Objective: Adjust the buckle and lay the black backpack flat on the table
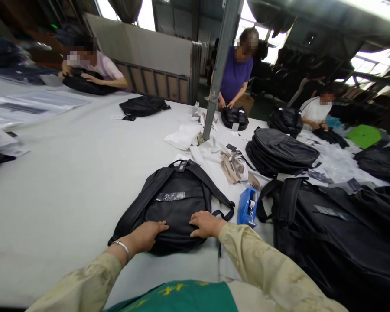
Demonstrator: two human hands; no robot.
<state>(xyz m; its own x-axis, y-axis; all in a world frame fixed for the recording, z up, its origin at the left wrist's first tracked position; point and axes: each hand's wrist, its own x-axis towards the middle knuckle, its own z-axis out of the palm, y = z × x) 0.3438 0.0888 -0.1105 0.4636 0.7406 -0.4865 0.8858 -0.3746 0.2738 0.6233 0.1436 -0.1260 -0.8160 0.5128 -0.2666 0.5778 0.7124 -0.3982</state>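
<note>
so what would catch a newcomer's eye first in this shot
First the black backpack lying flat on the big white table, with the left hand and right hand resting on its near end. Next, the heap of black bags on the right, and the blue box between the two.

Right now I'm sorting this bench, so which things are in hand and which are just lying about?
In hand:
black backpack
left hand
right hand

Lying about:
blue box
beige straps
pile of black bags
</note>
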